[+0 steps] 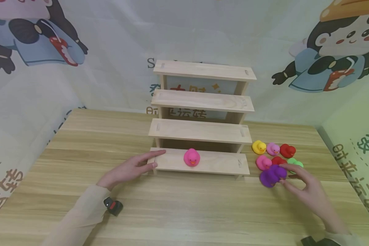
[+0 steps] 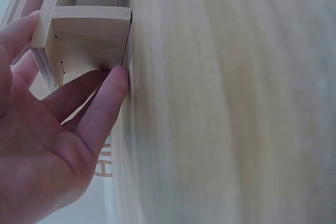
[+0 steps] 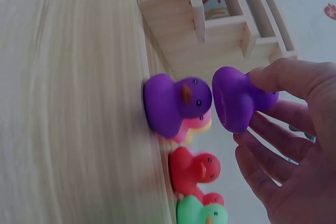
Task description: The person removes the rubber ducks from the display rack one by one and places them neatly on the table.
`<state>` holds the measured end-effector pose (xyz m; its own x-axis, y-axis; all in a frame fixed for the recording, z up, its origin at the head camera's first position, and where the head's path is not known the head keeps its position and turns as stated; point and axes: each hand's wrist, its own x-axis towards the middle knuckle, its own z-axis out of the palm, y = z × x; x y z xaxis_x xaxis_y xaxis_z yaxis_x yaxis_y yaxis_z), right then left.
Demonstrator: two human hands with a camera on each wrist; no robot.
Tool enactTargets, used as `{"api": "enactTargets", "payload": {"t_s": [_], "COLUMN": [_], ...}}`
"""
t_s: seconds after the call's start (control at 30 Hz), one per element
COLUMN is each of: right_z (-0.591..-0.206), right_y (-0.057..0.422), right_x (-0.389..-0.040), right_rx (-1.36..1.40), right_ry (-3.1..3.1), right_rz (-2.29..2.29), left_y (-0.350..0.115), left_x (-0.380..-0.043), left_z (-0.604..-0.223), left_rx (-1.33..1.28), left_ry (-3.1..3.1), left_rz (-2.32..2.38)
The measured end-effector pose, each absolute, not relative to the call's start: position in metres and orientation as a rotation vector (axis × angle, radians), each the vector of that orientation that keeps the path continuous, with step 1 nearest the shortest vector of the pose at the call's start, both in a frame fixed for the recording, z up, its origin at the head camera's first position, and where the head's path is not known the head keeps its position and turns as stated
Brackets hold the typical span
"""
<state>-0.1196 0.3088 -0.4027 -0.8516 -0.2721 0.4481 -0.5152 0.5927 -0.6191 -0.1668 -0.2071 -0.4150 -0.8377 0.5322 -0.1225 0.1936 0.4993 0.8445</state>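
Note:
My right hand (image 1: 307,193) pinches a purple rubber duck (image 3: 236,98) between thumb and fingers. The held duck hangs just above a second purple duck (image 3: 165,103) standing on the table; the two overlap in the head view. At the left end of a stepped wooden shelf (image 1: 200,131), my left hand (image 1: 123,172) grips the lowest board. Its thumb and index finger lie on that board, while other fingers (image 2: 102,111) reach below it to the end panel. A pink rubber duck (image 1: 192,158) sits mid-board on this lowest step, facing front.
Right of the shelf, more ducks stand grouped: yellow (image 1: 259,147), lilac (image 1: 273,149), red (image 1: 287,150), pink (image 1: 263,162), another red (image 1: 278,160) and green (image 1: 295,163). The shelf's upper boards rise toward a printed cloth backdrop (image 1: 120,68). Wood-grain tabletop (image 1: 184,208) spreads in front.

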Motion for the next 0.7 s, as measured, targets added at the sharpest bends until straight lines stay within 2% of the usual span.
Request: {"api": "enactTargets", "payload": {"t_s": [0.7], "right_z": [-0.416], "right_y": [0.336], "right_x": [-0.109], "right_rx": [0.591], "right_ry": [-2.568], "right_rz": [1.053], "left_y": [-0.207], "left_x": [-0.167], "left_z": [-0.416], "left_rx": [0.592], "left_ry": [2.387], "left_rz": [1.266]}}
